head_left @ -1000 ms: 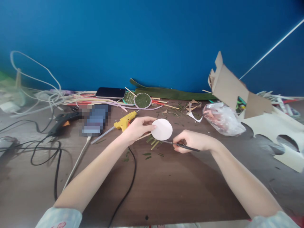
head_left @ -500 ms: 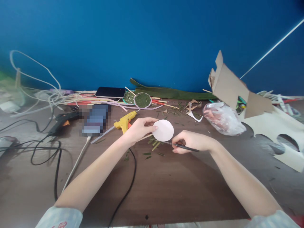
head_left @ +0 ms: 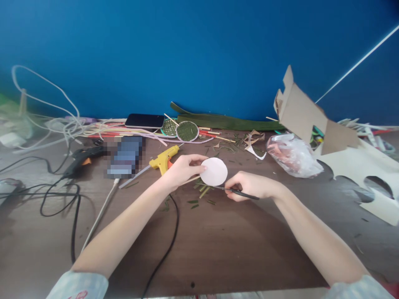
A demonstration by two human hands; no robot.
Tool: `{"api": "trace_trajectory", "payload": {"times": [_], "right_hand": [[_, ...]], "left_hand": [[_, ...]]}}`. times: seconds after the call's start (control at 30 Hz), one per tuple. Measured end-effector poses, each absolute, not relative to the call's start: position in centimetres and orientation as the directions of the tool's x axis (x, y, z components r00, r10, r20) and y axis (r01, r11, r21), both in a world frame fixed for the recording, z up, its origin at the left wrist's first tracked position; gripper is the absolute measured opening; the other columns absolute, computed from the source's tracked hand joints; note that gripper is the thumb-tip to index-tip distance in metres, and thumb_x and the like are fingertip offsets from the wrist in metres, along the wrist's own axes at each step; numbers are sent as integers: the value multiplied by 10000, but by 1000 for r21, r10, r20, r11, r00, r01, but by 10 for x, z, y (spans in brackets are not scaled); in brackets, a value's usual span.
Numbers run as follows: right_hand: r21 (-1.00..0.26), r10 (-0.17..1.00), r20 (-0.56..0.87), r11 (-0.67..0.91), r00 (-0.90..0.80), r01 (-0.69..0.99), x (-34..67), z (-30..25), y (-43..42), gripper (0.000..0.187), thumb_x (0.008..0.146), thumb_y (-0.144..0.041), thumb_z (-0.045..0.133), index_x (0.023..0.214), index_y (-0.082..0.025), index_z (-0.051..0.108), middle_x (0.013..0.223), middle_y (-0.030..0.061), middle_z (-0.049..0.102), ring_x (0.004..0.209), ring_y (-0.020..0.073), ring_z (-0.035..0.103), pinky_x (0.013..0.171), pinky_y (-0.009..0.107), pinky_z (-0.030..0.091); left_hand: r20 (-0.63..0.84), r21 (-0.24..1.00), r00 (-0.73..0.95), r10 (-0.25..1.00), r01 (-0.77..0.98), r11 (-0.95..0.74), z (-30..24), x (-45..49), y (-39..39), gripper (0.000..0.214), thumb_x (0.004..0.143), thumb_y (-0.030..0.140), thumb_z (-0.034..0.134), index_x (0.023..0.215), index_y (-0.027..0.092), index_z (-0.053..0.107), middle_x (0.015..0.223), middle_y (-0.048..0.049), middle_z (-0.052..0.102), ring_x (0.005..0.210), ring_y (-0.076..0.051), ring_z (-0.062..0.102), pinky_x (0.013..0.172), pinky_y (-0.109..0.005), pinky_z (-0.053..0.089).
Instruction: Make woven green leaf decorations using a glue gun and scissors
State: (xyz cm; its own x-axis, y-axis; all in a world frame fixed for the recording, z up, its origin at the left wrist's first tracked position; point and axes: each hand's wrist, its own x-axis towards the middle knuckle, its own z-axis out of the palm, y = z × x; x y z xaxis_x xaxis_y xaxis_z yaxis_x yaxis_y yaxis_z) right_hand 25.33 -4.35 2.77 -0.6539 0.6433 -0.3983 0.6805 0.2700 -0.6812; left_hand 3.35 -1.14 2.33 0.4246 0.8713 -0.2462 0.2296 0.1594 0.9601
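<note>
A round white card disc (head_left: 213, 172) is pinched at its left edge between the thumb and fingers of my left hand (head_left: 186, 170). A thin pale stick (head_left: 190, 180) runs out from under this hand toward the disc. My right hand (head_left: 246, 185) is closed around black-handled scissors (head_left: 247, 194), seen nearly edge-on. Their thin metal blades point left, just below the disc's lower edge; whether they touch it I cannot tell. Short green leaf strips (head_left: 204, 191) lie beneath the disc, with more cut bits on the table close by.
Left of my left hand lies a yellow glue gun (head_left: 164, 160), its black cord trailing to the front edge. Further left are a phone (head_left: 127, 155) and tangled cables. Behind stand two small round fans (head_left: 187, 131) and long green leaves (head_left: 224, 122). A plastic bag (head_left: 294, 155) and cardboard box (head_left: 307, 108) sit right.
My right hand and the scissors have shifted very slightly left. The disc has also edged a little left; my left hand has stayed almost still.
</note>
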Motion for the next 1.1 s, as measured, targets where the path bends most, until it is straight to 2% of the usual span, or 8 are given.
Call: {"api": "trace_trajectory", "payload": {"times": [0.63, 1.1], "right_hand": [[-677, 637, -416, 260, -649, 689, 254, 26, -42, 164, 711, -289, 491, 619, -162, 541, 563, -41, 409, 524, 74, 301, 511, 219, 266], [-647, 647, -451, 237, -615, 725, 258, 30, -39, 230, 752, -390, 509, 667, -179, 543, 582, -41, 457, 528, 79, 364, 521, 217, 294]], "left_hand": [[-272, 955, 399, 876, 226, 193, 23, 35, -12, 309, 668, 223, 650, 969, 152, 659, 945, -52, 666, 842, -162, 585, 741, -286, 474], [-254, 967, 387, 886, 124, 223, 19, 34, -11, 321, 671, 227, 656, 980, 145, 628, 925, -50, 662, 819, -145, 593, 720, -272, 465]]}}
